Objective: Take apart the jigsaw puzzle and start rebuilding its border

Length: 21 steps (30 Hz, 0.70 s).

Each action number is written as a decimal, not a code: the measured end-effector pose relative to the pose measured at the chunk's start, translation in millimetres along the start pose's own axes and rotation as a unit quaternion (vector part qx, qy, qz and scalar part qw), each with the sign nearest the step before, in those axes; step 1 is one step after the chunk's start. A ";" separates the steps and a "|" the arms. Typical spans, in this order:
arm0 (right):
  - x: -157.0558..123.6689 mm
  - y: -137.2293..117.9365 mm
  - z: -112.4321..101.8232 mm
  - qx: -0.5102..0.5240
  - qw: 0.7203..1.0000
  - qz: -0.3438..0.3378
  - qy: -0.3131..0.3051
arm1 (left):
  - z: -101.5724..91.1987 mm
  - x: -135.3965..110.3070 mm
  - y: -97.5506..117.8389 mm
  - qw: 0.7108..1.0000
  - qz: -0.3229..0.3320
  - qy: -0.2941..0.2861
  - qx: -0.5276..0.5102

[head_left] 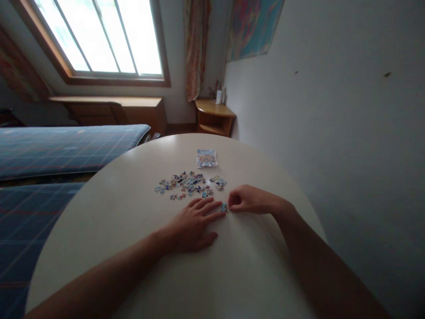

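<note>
My left hand [198, 223] lies flat on the white round table [139, 248], fingers spread, its fingertips against a small joined bit of jigsaw puzzle [225, 207]. On the other side of that bit, my right hand [247, 199] is closed in a pinch at its right edge. What sits between those fingertips, if anything, is too small to make out. Just beyond my hands is a loose heap of jigsaw pieces [189, 181]. A smaller cluster of pieces [218, 182] lies right of the heap.
A small printed picture packet [206, 158] lies behind the pieces. Plaid-covered beds [66, 146] stand to the left of the table, and a wall [332, 133] runs along the right. A wooden corner shelf [215, 108] and a desk [139, 102] are at the back.
</note>
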State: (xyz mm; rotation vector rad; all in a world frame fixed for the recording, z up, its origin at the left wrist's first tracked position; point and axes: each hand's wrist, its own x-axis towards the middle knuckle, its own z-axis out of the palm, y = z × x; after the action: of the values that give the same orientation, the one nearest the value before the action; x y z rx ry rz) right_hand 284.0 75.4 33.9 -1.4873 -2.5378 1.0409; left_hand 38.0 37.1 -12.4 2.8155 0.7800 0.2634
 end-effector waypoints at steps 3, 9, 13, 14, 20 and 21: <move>0.0 1.2 -0.2 -0.001 1.000 -0.003 0.002 | -0.1 -0.1 -0.2 1.000 -0.001 -0.002 0.006; 0.3 -2.0 1.1 -0.006 1.000 0.005 0.002 | -3.2 1.2 2.2 1.000 -0.003 -0.005 0.003; 1.6 -2.8 1.7 -0.010 1.000 0.005 0.006 | -2.0 1.7 2.1 1.000 -0.002 0.000 0.002; 1.8 -2.8 1.7 -0.010 1.000 0.004 0.007 | -1.4 1.7 1.7 1.000 -0.002 0.001 0.002; 0.9 -4.3 1.7 -0.011 1.000 0.001 0.011 | -1.0 1.8 1.2 1.000 0.001 0.009 -0.003; 0.7 -4.4 1.8 -0.011 1.000 0.001 0.011 | -1.6 1.8 1.6 1.000 0.001 0.006 -0.003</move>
State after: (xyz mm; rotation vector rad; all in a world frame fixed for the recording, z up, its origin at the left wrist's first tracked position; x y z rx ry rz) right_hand 279.7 73.6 34.7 -1.4978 -2.5421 0.9934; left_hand 39.9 36.9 -10.2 2.8120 0.7794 0.2837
